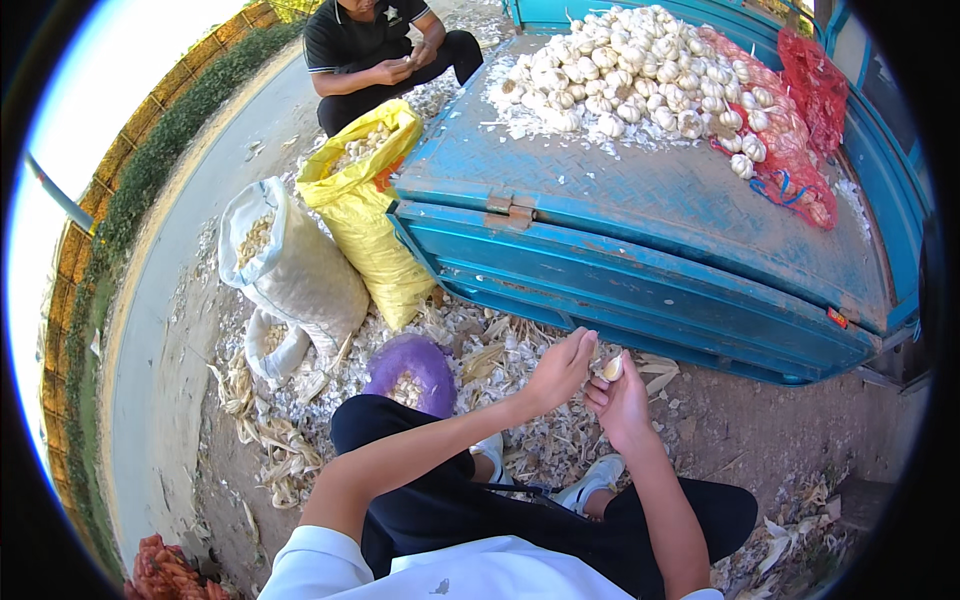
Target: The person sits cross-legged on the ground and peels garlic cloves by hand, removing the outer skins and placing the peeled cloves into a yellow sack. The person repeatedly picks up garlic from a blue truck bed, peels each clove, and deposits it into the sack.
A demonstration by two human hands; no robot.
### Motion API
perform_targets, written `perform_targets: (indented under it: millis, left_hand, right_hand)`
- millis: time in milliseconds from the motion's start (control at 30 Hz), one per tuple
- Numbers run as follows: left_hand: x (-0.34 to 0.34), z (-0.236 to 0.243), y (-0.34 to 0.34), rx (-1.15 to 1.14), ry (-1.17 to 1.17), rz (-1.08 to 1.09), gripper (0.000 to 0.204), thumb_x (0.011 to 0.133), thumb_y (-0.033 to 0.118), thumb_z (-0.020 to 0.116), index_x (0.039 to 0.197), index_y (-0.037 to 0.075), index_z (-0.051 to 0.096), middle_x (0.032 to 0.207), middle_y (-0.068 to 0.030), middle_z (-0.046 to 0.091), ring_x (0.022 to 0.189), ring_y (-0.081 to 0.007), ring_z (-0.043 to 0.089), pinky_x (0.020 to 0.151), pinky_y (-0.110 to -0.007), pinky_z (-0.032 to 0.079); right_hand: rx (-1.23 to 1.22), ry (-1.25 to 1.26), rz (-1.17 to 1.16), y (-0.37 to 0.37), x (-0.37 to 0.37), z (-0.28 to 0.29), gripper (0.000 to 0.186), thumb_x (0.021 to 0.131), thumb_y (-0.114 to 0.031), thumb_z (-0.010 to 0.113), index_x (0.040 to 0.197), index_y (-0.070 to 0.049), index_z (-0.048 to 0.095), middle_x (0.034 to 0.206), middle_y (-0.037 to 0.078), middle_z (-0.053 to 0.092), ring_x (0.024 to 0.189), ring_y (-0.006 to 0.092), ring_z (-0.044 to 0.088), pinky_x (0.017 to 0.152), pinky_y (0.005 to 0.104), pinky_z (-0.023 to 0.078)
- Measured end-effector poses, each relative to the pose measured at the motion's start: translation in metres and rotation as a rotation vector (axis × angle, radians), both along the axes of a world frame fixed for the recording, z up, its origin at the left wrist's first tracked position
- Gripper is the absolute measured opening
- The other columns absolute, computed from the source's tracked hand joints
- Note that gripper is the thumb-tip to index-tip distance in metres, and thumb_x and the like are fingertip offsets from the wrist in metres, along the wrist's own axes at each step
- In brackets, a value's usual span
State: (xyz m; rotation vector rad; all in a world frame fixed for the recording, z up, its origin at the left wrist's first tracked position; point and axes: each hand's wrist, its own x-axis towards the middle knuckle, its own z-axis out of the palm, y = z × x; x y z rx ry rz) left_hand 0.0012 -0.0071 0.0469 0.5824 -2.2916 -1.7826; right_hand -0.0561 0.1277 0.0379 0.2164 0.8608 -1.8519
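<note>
My right hand [624,408] is closed around a piece of garlic [612,369], with a pale yellowish clove showing between thumb and fingers. Just left of it and apart from it is my left hand [561,374]. Its fingers are bunched together, pointing up and to the right; what they hold, if anything, is hidden. Both hands are above my knees, in front of the blue cart bed [640,270]. On the bed lies a big heap of whole garlic bulbs [625,75]. Below my left forearm sits a purple mesh bag [432,372] with some garlic cloves inside.
A yellow sack [375,235] and a white sack [310,280], both holding cloves, stand at left beside a smaller white bag [282,360]. Red mesh bags [815,85] lie by the heap. Husks [500,350] litter the ground. Another person [375,60] squats beyond the yellow sack.
</note>
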Motion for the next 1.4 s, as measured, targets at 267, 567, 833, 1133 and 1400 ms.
perform_targets:
  millis: [267, 567, 833, 1133, 1400]
  left_hand:
    - [0.0, 0.028, -0.015, 0.819, -0.207, 0.051, 0.028, 0.105, 0.037, 0.041, 0.094, 0.012, 0.048, 0.07, 0.0036, 0.039, 0.055, -0.0076, 0.035, 0.049, -0.026, 0.029]
    - [-0.002, 0.031, -0.012, 0.566, -0.101, -0.007, 0.026, 0.106, 0.029, 0.042, 0.109, 0.008, 0.057, 0.071, 0.0049, 0.04, 0.057, -0.005, 0.036, 0.05, -0.022, 0.03]
    - [-0.004, 0.039, -0.025, 0.334, 0.187, -0.003, 0.035, 0.106, 0.03, 0.044, 0.118, -0.001, 0.055, 0.08, -0.0013, 0.058, 0.06, -0.0053, 0.045, 0.054, -0.021, 0.039]
    - [-0.002, 0.055, -0.024, 0.297, 0.24, -0.016, 0.026, 0.103, 0.019, 0.049, 0.113, -0.004, 0.055, 0.092, -0.0104, 0.069, 0.053, -0.0111, 0.06, 0.05, -0.027, 0.048]
    - [0.04, 0.116, -0.052, -0.191, 0.349, 0.107, 0.024, 0.101, 0.019, 0.053, 0.114, 0.0, 0.059, 0.093, -0.0096, 0.072, 0.056, -0.0127, 0.063, 0.05, -0.026, 0.049]
  right_hand:
    - [0.083, 0.032, -0.033, 0.001, 0.001, 0.0, 0.035, 0.103, -0.049, 0.037, 0.092, -0.017, 0.046, 0.071, -0.002, 0.038, 0.06, 0.0122, 0.036, 0.057, 0.0287, 0.03]
    - [0.084, 0.018, -0.055, 0.005, -0.003, -0.011, 0.038, 0.1, -0.052, 0.045, 0.095, -0.014, 0.044, 0.071, -0.002, 0.036, 0.063, 0.0117, 0.037, 0.057, 0.0278, 0.031]
    - [0.095, -0.028, -0.077, 0.003, -0.002, -0.014, 0.038, 0.099, -0.051, 0.047, 0.09, -0.014, 0.047, 0.068, -0.003, 0.035, 0.058, 0.0105, 0.034, 0.055, 0.0273, 0.03]
    - [0.116, -0.095, -0.082, 0.005, -0.003, -0.02, 0.04, 0.099, -0.052, 0.047, 0.09, -0.013, 0.048, 0.067, -0.003, 0.037, 0.057, 0.011, 0.035, 0.053, 0.0276, 0.03]
    - [0.095, -0.136, -0.067, 0.005, -0.004, -0.016, 0.038, 0.1, -0.052, 0.047, 0.089, -0.014, 0.05, 0.067, -0.002, 0.038, 0.058, 0.0108, 0.037, 0.054, 0.0271, 0.032]
